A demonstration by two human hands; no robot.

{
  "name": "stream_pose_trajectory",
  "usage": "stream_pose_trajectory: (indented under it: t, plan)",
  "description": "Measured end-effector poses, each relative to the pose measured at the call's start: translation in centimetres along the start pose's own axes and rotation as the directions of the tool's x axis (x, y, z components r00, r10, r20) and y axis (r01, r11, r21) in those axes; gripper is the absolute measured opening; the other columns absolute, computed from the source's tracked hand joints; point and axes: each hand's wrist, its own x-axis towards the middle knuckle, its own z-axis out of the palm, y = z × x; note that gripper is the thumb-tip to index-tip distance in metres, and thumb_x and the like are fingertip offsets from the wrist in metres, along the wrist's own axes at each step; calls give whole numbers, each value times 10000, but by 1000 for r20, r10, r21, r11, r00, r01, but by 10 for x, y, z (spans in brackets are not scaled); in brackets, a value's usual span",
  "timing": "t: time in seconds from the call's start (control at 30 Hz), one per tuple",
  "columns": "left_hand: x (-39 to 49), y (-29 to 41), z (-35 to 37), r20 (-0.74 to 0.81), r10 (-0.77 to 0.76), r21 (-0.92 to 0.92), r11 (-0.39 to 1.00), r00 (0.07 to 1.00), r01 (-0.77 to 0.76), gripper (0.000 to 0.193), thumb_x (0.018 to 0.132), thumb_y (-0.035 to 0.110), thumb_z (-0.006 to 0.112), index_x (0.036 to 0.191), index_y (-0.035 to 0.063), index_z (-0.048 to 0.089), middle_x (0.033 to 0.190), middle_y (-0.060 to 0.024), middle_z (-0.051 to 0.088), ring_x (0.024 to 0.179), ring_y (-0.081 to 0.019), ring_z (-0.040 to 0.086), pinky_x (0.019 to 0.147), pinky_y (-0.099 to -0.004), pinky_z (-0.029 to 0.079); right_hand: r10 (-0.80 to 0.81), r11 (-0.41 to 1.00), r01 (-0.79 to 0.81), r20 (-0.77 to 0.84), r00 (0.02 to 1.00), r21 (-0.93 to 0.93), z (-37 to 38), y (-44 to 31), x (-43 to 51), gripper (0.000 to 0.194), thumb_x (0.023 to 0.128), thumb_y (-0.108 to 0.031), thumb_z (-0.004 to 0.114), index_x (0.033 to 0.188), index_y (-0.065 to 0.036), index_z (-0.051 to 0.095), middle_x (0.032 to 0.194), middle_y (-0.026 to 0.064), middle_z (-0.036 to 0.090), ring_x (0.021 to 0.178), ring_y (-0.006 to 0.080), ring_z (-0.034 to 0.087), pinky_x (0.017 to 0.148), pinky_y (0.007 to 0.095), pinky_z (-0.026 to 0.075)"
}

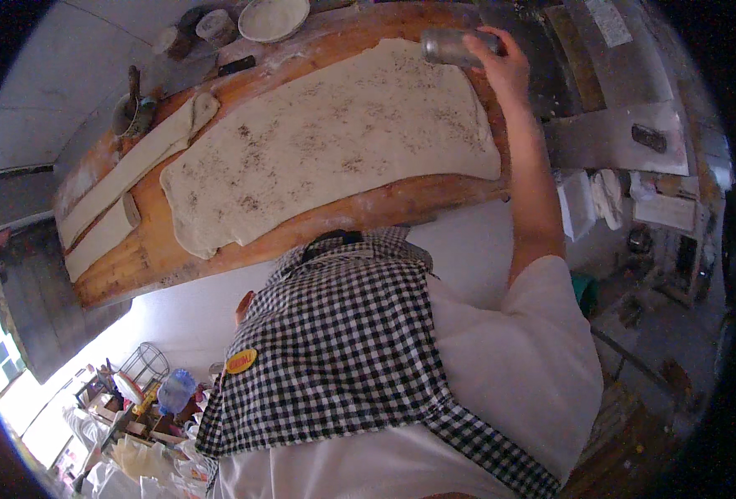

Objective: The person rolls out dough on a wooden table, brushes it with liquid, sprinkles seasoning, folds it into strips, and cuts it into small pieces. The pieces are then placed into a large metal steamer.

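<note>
My right hand (499,59) grips a metal shaker jar (449,47), tilted on its side above the far right corner of a large rolled-out dough sheet (330,137). Dark specks of seasoning lie scattered over the dough, which rests on a floured wooden board (368,209). Long dough strips (137,171) lie at the board's left end, a shorter one (102,240) nearer to me. Only a small bit of skin shows at the apron's left edge; my left hand itself is out of view.
A bowl with an upright handle (132,115) stands at the board's far left edge. A round pale bowl (273,19), small containers (215,28) and a dark block (237,65) are along the back. A metal worktop (617,137) adjoins at right. Cluttered shelves (137,411) stand lower left.
</note>
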Motion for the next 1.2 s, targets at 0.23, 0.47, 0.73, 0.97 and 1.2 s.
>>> stream_pose_trajectory:
  t: [0.23, 0.47, 0.73, 0.97, 1.2]
  plan:
    - [1, 2, 1, 22, -25, 40, 999, 999, 24, 469, 917, 218, 657, 1309, -2, 523, 1039, -65, 674, 938, -165, 630, 767, -313, 508, 236, 956, -218, 78, 969, -194, -52, 25, -36, 393, 760, -342, 803, 1077, -141, 687, 1068, 54, 619, 870, 155, 649, 621, 291, 565]
    - [3, -6, 4, 38, -30, 57, 998, 999, 28, 479, 914, 222, 660, 1314, -2, 520, 1049, -66, 672, 945, -166, 630, 777, -313, 510, 130, 925, -17, 276, 952, -378, -82, 55, -105, 377, 747, -294, 809, 1061, -129, 684, 1001, 41, 665, 897, 171, 642, 729, 321, 525]
    - [18, -2, 0, 69, 26, 41, 999, 997, -29, 490, 911, 226, 664, 1320, -1, 517, 1060, -67, 669, 952, -169, 630, 788, -312, 512, 122, 990, -79, 434, 893, -117, -15, -11, -138, 386, 740, -250, 815, 1060, -97, 663, 971, 18, 669, 865, 158, 618, 780, 295, 492]
    - [13, 35, 4, 86, 134, 243, 958, 987, -151, 506, 909, 240, 665, 1342, 29, 509, 1085, -72, 663, 983, -177, 631, 794, -311, 514, -209, 971, 129, 457, 864, 199, 80, -78, -145, 409, 733, -276, 834, 1050, -87, 659, 909, 22, 669, 836, 158, 626, 775, 306, 508]
    - [1, 34, -9, -28, 57, 122, 991, 998, -53, 427, 899, 258, 661, 1245, 15, 596, 1005, -54, 686, 933, -148, 636, 775, -283, 511, -79, 948, 14, 191, 978, 318, 108, -107, -109, 382, 730, -239, 844, 1042, -101, 673, 910, 22, 677, 825, 127, 625, 747, 287, 521]
